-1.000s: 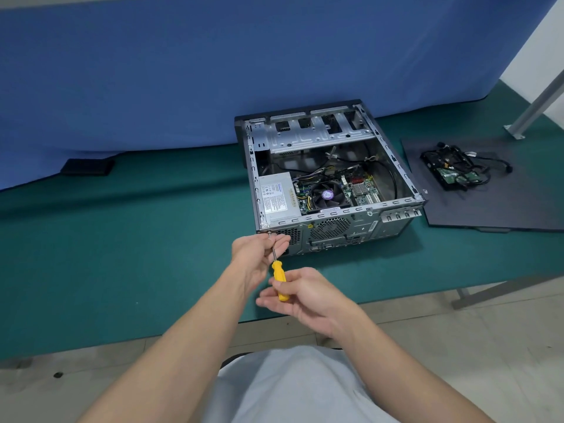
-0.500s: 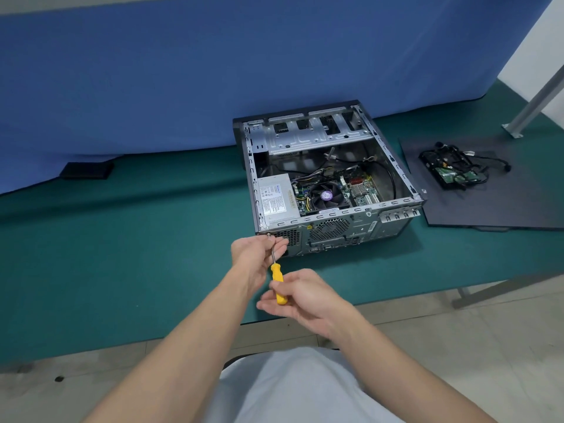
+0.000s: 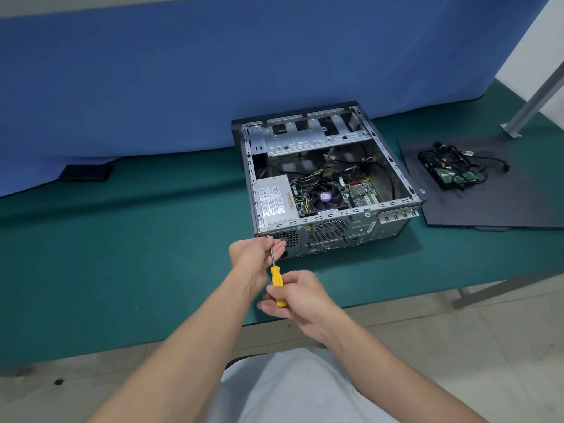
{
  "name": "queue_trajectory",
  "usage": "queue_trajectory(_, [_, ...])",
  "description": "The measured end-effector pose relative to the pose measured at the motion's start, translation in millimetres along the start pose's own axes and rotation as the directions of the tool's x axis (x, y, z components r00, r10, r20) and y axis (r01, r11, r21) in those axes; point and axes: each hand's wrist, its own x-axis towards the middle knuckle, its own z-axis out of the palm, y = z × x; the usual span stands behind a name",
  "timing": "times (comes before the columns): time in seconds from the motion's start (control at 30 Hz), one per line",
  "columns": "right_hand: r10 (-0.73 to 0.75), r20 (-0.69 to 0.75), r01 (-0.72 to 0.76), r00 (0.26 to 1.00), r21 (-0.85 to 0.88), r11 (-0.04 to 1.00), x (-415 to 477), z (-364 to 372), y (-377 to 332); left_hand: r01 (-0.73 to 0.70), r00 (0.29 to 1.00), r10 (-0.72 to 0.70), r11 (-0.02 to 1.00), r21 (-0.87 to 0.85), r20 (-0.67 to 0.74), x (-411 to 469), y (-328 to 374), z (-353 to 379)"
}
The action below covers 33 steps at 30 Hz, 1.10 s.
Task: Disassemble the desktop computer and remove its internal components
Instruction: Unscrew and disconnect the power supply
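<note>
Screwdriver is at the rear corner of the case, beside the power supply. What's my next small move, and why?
Probably twist the screwdriver handle counterclockwise with the right hand to unscrew at that corner. Its tip meets the case at the rear corner by the power supply, the left hand pinches the shaft to steady it, and the supply sits inside.

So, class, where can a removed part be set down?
Green mat left of the computer case, up to the black block; also the black panel nearer than the drive. Crowded: case front, around the screwdriver.
</note>
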Motion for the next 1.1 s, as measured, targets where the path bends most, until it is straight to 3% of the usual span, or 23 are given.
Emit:
queue_trajectory(0.1, [-0.050,-0.139,0.025,0.989,-0.177,0.984,3.1,6.5,4.9,-0.026,0.996,0.031,0.998,0.056,-0.084,0.9,0.0,3.9])
queue_trajectory(0.4, [-0.153,-0.197,0.013,0.968,-0.575,0.818,6.1,-14.6,-1.0,-0.041,0.997,0.048,0.994,0.104,-0.065,3.7,-3.9,1.6])
queue_trajectory(0.53, [-0.105,-0.235,-0.047,0.966,-0.564,0.825,3.9,-33.4,-3.5,-0.170,0.984,0.180,0.932,0.321,0.001,5.0,-11.6,-2.8])
queue_trajectory(0.63, [-0.241,-0.342,-0.001,0.908,-0.577,0.816,8.3,-47.1,-11.0,-0.380,0.923,0.352,0.758,0.530,0.158,3.0,-16.7,-3.0])
queue_trajectory(0.73, [-0.357,-0.421,0.166,0.834,-0.425,0.890,11.6,-56.5,-29.4,-0.583,0.803,0.447,0.455,0.673,0.394,-4.3,-17.8,5.4])
queue_trajectory(0.87, [-0.461,-0.446,0.293,0.767,-0.394,0.871,8.3,-70.4,-50.8,-0.770,0.591,0.489,0.106,0.629,0.642,-17.6,-17.2,30.9])
queue_trajectory(0.93, [-0.473,-0.443,0.302,0.762,-0.403,0.864,8.0,-80.1,-55.3,-0.816,0.525,0.466,0.039,0.576,0.712,-21.4,-18.8,46.6])
queue_trajectory(1.1, [-0.414,-0.480,0.268,0.773,-0.344,0.900,14.1,-118.1,-64.5,-0.857,0.458,0.365,-0.059,0.511,0.810,-17.8,-29.6,87.1])
